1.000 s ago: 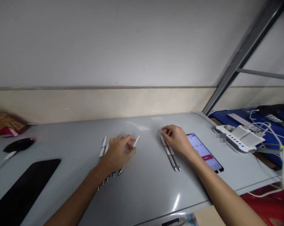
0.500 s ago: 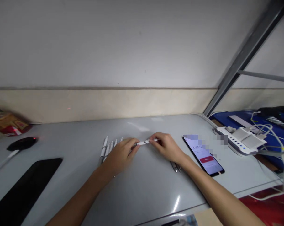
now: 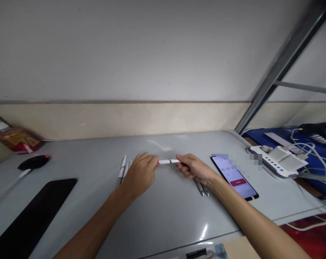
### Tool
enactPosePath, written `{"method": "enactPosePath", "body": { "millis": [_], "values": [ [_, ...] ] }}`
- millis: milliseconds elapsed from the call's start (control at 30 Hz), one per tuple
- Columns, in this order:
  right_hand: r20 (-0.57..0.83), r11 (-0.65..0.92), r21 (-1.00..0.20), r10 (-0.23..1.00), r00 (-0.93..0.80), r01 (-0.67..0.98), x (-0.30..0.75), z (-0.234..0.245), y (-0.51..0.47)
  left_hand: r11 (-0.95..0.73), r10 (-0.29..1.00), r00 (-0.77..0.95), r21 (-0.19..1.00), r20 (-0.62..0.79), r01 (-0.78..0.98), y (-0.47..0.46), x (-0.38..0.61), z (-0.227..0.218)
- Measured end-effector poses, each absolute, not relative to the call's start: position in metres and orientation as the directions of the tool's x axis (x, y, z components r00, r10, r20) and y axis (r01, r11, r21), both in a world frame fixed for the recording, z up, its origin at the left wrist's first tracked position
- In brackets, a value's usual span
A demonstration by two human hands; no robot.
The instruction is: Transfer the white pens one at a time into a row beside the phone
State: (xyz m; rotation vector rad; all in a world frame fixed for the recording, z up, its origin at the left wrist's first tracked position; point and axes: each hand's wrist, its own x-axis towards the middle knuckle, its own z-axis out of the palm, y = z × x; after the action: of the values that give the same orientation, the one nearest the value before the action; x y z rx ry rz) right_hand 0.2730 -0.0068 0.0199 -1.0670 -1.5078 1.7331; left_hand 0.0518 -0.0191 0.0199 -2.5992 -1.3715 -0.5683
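A white pen [image 3: 167, 161] with a dark band and a silvery clip lies level between my hands, just above the grey desk. My left hand [image 3: 141, 173] is closed on its left end, and my right hand [image 3: 192, 167] pinches its right end. Behind my left hand several white pens [image 3: 122, 168] lie side by side, partly hidden by the fingers. Below my right wrist, two pens with silvery tips [image 3: 202, 188] rest on the desk, their far ends covered by the hand.
Right of my hands lies a phone [image 3: 234, 178] showing a timer. Beyond it is a white power strip [image 3: 277, 162] with chargers and cables. At left are a black mat [image 3: 36, 216], a black mouse-like device [image 3: 33, 162] and a red-and-yellow package [image 3: 19, 140]. A wall [image 3: 141, 118] closes the back.
My right hand has turned and regripped the pen's right end, so more of the pen shows. My left hand has rolled over its end. The view has shifted slightly.
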Motion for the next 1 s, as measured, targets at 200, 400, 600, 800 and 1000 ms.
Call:
{"method": "enactPosePath", "body": {
  "millis": [200,400,600,800,1000],
  "values": [
    [0.297,0.457,-0.818,0.855,-0.425,0.348,0.272,0.026,-0.012,-0.525,0.835,0.429,0.265,0.344,0.809,-0.019,0.048,0.015],
    [0.309,0.442,-0.806,0.882,-0.356,0.394,0.271,0.017,-0.009,-0.557,0.816,0.469,0.245,0.339,0.793,-0.016,0.046,0.017],
    [0.364,0.473,-0.795,0.873,-0.325,0.381,0.270,0.013,-0.008,-0.571,0.810,0.490,0.239,0.323,0.786,-0.018,0.046,0.017],
    [0.282,0.434,-0.803,0.880,-0.382,0.407,0.270,0.013,-0.008,-0.570,0.812,0.489,0.251,0.318,0.783,-0.018,0.046,0.018],
    [0.279,0.416,-0.820,0.890,-0.361,0.392,0.271,0.012,-0.008,-0.549,0.825,0.471,0.249,0.312,0.798,-0.017,0.046,0.017]
  ]
}}
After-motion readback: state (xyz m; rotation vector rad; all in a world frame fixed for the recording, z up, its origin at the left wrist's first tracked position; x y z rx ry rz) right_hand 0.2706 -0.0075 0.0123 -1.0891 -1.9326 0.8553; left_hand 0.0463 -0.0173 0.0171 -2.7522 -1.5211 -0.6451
